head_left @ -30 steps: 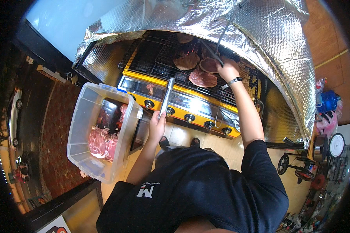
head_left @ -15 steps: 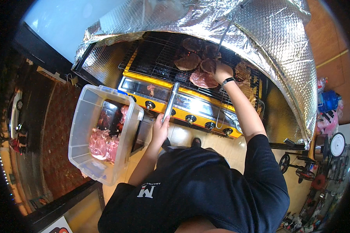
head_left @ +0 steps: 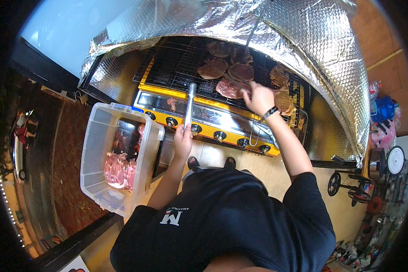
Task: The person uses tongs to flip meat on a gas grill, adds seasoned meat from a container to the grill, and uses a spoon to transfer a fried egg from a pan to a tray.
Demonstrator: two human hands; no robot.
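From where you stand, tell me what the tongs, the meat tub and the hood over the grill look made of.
Tongs in the left hand: bare metal, likely steel; long, silvery and shiny.
Tub: clear plastic; the raw meat shows through its walls.
Hood: covered in foil-faced bubble sheet by the look; bright, creased and dimpled. What lies beneath is hidden.

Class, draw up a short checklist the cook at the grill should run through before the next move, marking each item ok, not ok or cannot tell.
1. Left hand has a firm grip on the tongs: ok.
2. Right hand on the raw slice over the grate: ok.
3. Free grate space on the left: ok.
4. Raw meat left in the tub: ok.
5. Burners lit: cannot tell.
6. Browned pieces ready to turn: cannot tell.
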